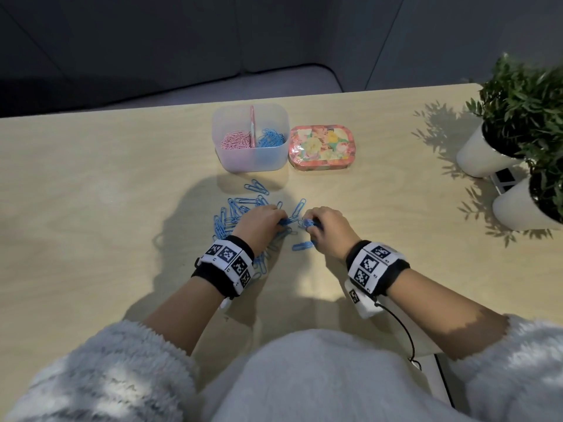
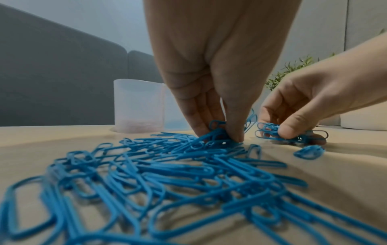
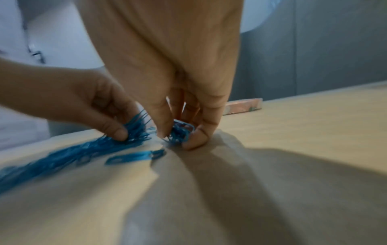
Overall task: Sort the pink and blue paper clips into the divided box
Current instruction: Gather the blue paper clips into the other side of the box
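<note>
So the translucent plastic divided box [image 1: 251, 158] sits at the far middle of the light wooden table [image 1: 91, 193], split in two by a pink divider [image 1: 252, 126]: the left compartment has a heap of pink paper clips [image 1: 236, 139], the right one a heap of blue paper clips [image 1: 270, 137], too tangled to count either. Touching the box on its right is one flat rectangular tin with a pink floral lid [image 1: 320, 147]. Nearer the person there's a loose pile of blue paper clips [image 1: 234, 214] spread on the table, way too many and too overlapped for a number, and no pink ones show among them. The left hand [image 1: 259, 222] is down on the right edge of that pile, fingers and thumb pinched narrow around a little bunch of blue clips [image 2: 217, 136]. The right hand [image 1: 326, 226] is just beside it, thumb and fingers curled around its own small clump of blue clips [image 3: 180, 132], pressed low against the table. One stray blue clip [image 1: 302, 245] lies flat between the wrists. Two white pots with green leafy plants [image 1: 515, 166] stand at the right edge.
</note>
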Motion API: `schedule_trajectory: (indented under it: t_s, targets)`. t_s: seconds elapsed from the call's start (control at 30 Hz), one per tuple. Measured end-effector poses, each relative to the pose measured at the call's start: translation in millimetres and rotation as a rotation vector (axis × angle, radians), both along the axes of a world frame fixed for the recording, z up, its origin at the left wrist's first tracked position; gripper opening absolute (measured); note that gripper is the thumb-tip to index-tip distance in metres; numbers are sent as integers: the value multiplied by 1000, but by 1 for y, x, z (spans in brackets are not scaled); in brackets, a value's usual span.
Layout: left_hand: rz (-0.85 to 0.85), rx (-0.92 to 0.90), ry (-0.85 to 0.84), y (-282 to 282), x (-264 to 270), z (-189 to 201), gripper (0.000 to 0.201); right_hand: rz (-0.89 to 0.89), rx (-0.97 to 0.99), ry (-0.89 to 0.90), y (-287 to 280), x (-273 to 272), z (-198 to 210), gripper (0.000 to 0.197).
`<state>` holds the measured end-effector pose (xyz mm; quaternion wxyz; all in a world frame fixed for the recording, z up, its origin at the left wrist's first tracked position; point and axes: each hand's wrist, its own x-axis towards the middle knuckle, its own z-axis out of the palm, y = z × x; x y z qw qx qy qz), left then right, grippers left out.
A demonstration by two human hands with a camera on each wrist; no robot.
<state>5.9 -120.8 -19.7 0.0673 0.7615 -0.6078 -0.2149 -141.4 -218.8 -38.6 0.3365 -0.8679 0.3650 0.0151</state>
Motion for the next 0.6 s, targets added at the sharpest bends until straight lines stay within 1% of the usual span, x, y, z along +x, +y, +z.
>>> schedule_trajectory:
  t_s: [0.07,0.13,0.2,0.23,0.3,0.33,0.37,0.43,0.5,0.6]
  targets:
    - [21,-16,21,2,1,0,26,-75,105,-43,-10,3,9,7]
    - [53,-45,38,5,3,-1,25,-122,151,-93,-25,14,24,6]
    - [104,-80,65,8,4,-1,26,-141,207,-154,-42,32,42,20]
    - [130,-98,85,9,4,0,26,-140,222,-172,-50,44,52,22]
    - [174,-143,136,11,5,2,27,-145,172,-188,-67,71,68,14]
    - [196,-173,173,12,6,3,26,-159,135,-203,-75,85,73,9]
    - [228,-194,222,12,6,6,25,-184,125,-218,-82,99,77,11]
    - [316,-238,332,11,9,11,21,-240,177,-249,-93,124,82,21]
    - [400,-263,430,9,14,16,19,-274,240,-270,-96,142,86,22]
    - [465,-306,526,0,24,25,11,-266,294,-230,-95,156,88,25]
